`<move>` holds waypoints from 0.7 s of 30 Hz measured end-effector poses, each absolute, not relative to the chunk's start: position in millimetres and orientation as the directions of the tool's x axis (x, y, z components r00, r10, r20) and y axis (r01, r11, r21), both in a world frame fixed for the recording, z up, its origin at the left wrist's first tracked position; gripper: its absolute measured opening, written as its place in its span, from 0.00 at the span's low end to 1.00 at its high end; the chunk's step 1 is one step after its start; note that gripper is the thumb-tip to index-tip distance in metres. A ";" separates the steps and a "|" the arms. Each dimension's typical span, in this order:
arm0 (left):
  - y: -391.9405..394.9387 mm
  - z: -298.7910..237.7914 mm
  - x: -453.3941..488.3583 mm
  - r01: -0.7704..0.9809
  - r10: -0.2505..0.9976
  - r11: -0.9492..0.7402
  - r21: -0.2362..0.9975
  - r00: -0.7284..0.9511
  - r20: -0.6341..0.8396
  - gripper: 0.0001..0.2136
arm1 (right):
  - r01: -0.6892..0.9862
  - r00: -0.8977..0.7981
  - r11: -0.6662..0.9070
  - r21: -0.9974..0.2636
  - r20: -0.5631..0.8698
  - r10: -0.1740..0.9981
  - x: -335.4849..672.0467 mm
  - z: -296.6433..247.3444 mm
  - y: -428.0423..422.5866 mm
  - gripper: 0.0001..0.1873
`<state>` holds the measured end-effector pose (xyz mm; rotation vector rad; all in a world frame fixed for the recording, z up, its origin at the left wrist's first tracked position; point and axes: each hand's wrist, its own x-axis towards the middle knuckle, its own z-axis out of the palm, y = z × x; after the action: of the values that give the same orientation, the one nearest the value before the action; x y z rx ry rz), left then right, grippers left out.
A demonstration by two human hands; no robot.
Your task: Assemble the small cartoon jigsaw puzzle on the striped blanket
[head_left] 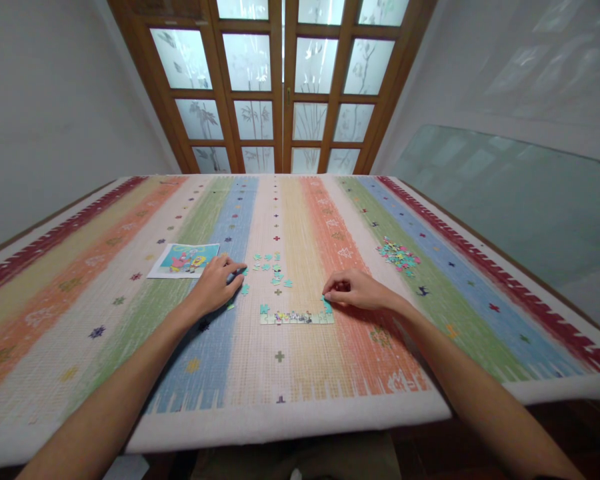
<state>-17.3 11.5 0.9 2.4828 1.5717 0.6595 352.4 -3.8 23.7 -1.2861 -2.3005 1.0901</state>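
A joined strip of puzzle pieces (297, 317) lies on the striped tablecloth (305, 373) in front of me. My right hand (356, 290) rests at the strip's right end, fingers curled and pinched on a teal puzzle piece (327, 305). My left hand (217, 283) lies palm down to the left, fingers bent, fingertips touching loose teal pieces (243, 280); whether it grips one is hidden. More loose teal pieces (271, 268) are scattered between my hands. A reference picture (185, 259) with cartoon figures lies beyond my left hand.
A heap of mixed coloured pieces (399, 256) sits at the right on the green stripe. Wooden glazed doors (283, 87) stand behind the table. A glass-topped surface (520, 200) adjoins the table on the right. The table's near edge (290, 420) is close to my body.
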 end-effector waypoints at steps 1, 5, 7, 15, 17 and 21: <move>11.5 2.5 -17.0 0.824 0.894 -0.437 0.360 0.351 0.279 0.13 | 0.600 -0.564 0.320 -0.733 -0.104 0.819 352.4 23.5 -3.7 0.08; 9.2 11.2 -16.1 0.789 0.931 -0.362 0.497 0.277 0.238 0.09 | 0.594 -0.568 0.313 -0.741 -0.111 0.815 352.6 22.6 -3.5 0.09; 7.5 15.2 -15.0 0.748 0.948 -0.318 0.583 0.240 0.209 0.08 | 0.597 -0.567 0.310 -0.740 -0.115 0.816 352.6 22.8 -3.4 0.09; -5.1 22.2 0.8 0.505 0.886 -0.365 0.782 0.446 0.126 0.14 | 0.595 -0.574 0.324 -0.736 -0.106 0.812 352.4 22.5 -3.1 0.08; -9.5 22.2 5.7 0.518 0.863 -0.398 0.757 0.491 0.117 0.13 | 0.597 -0.569 0.324 -0.734 -0.103 0.816 352.5 21.1 -3.0 0.07; -14.4 19.6 10.6 0.553 0.850 -0.424 0.717 0.515 0.106 0.12 | 0.594 -0.569 0.329 -0.734 -0.093 0.817 352.6 19.5 -3.0 0.07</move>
<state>10.6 -14.4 19.6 2.1332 1.1389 0.6175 352.6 -3.0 19.5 -1.2654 -2.3050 1.0821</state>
